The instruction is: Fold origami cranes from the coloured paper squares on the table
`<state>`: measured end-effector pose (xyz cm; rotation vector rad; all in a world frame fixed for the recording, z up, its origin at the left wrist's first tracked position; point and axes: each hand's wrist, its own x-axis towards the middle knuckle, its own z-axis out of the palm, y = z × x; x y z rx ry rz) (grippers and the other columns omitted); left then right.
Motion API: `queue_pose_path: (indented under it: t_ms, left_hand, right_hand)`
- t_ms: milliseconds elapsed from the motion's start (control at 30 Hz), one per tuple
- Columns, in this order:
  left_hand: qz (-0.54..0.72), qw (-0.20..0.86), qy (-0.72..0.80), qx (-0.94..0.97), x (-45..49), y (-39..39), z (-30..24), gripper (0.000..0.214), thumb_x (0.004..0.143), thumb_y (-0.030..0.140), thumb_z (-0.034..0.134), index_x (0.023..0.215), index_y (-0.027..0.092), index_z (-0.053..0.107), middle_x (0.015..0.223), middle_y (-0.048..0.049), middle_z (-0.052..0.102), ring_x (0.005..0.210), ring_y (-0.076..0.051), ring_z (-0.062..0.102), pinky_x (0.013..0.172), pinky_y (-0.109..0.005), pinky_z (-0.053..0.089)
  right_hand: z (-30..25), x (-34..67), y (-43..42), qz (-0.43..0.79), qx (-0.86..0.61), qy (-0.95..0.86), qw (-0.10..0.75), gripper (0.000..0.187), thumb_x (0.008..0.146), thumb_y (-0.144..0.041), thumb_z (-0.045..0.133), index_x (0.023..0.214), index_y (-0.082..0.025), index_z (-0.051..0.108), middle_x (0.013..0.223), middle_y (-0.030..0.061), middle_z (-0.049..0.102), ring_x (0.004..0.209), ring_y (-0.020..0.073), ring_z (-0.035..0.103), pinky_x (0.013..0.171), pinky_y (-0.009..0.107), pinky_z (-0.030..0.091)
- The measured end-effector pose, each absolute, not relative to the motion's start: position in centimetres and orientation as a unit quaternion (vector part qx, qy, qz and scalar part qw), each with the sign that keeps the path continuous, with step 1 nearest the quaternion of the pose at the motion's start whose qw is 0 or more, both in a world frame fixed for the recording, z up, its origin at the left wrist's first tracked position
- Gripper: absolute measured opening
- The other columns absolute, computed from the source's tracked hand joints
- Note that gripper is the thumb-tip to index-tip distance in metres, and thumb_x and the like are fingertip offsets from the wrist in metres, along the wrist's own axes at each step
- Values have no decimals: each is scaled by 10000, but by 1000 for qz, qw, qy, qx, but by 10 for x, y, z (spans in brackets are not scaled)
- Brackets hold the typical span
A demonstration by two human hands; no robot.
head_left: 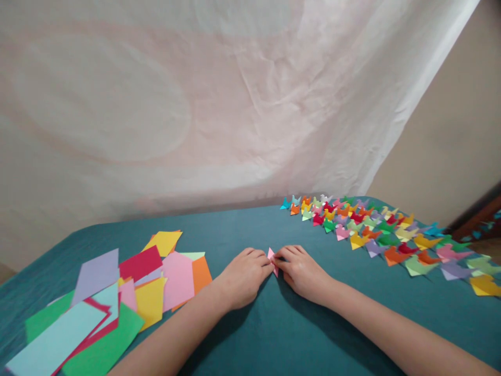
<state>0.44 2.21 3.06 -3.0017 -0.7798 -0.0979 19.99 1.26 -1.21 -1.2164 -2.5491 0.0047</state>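
My left hand [245, 275] and my right hand [301, 271] rest side by side on the teal cloth [274, 334], fingertips meeting. Between them sits a small pink folded paper piece [272, 259], pinched from both sides, with only its pointed tip and a lower edge showing. Both hands have their fingers curled and pressed on the paper. A spread of loose coloured paper sheets [117, 292] lies left of my left hand. Rows of small folded paper figures [376, 232] in several colours run along the right side, beyond my right hand.
A wrinkled white sheet [195, 115] hangs behind the table's far edge. A beige wall [462, 136] and dark wooden furniture [481, 214] stand at the right. More folded figures [481, 230] lie beyond the table's right edge.
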Motion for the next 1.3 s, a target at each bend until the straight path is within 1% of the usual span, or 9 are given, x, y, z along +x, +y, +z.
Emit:
queue_pose_path:
  t_ms: [167, 400, 633, 800, 933, 1067, 1300]
  left_hand:
    - [-28, 12, -261, -965, 6, 18, 30, 305, 870, 127, 411, 1139, 179, 545, 1087, -82, 598, 1054, -211, 506, 911, -350, 377]
    - [2, 2, -294, -956, 6, 11, 31, 350, 858, 144, 442, 1190, 213, 527, 1151, -97, 556, 1080, -237, 501, 893, -378, 402]
    - [22, -6, -283, -959, 2, 9, 33, 405, 803, 152, 510, 1188, 274, 527, 1220, -84, 512, 1096, -249, 487, 884, -375, 407]
    - [39, -6, -306, -951, 7, 1, 37, 412, 812, 140, 479, 1210, 245, 506, 1227, -94, 525, 1100, -257, 487, 892, -392, 400]
    - [62, -5, -322, -945, 12, -7, 40, 403, 849, 153, 423, 1242, 225, 476, 1219, -91, 545, 1103, -253, 492, 896, -389, 397]
    - [80, -7, -328, -941, 14, -10, 44, 410, 850, 152, 412, 1251, 216, 470, 1231, -87, 541, 1104, -256, 497, 901, -390, 396]
    - [73, -12, -328, -942, 15, -11, 46, 405, 835, 147, 429, 1230, 210, 489, 1213, -92, 550, 1083, -254, 507, 895, -391, 400]
  right_hand:
    - [-13, 201, 12, 10, -424, -891, 161, 315, 795, -57, 493, 1050, -176, 636, 1020, 71, 599, 1016, 201, 481, 895, 339, 343]
    - [-10, 200, 12, 15, -424, -893, 153, 363, 774, -39, 500, 1079, -185, 633, 1026, 70, 606, 1028, 198, 483, 903, 339, 340]
    - [-6, 199, 11, -28, -418, -896, 146, 267, 815, -96, 535, 1039, -187, 649, 1020, 78, 615, 1025, 210, 486, 906, 363, 340]
    - [-10, 198, 12, -61, -409, -900, 137, 228, 833, -145, 567, 1044, -168, 649, 1061, 95, 616, 1096, 244, 453, 949, 397, 313]
    - [-14, 199, 14, -55, -402, -904, 136, 267, 838, -129, 546, 1088, -172, 630, 1126, 92, 604, 1152, 242, 425, 974, 397, 300]
    - [-14, 199, 14, -50, -403, -903, 138, 299, 826, -108, 543, 1106, -176, 623, 1124, 88, 609, 1157, 234, 425, 973, 395, 308]
    - [-14, 198, 15, -55, -405, -900, 150, 315, 808, -85, 558, 1102, -176, 624, 1090, 95, 618, 1125, 237, 447, 955, 388, 329]
